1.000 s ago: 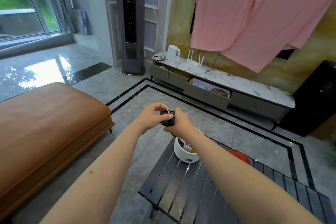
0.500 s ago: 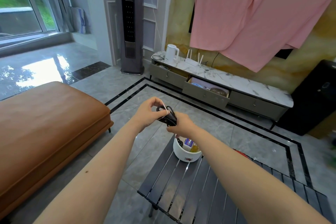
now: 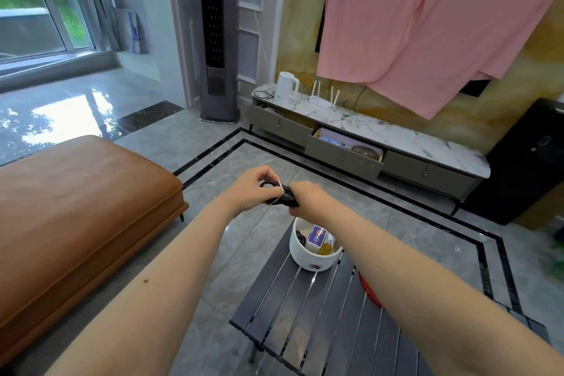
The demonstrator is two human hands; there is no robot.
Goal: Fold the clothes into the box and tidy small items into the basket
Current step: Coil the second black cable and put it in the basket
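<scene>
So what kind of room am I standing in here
Most likely a home living room: a brown leather sofa, a low marble-topped TV cabinet with a kettle, and a tall standing air conditioner in the corner.

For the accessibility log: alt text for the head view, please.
Both hands, left hand and right hand, grip a small black bundle bound by a thin white tie, above a white basket of small items on a dark slatted table. A brown ottoman stands left.

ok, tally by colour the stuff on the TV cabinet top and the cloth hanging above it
White: 2, kettle and router
Black: 1, cable
Pink: 1, hanging cloth
Total: 4
</scene>
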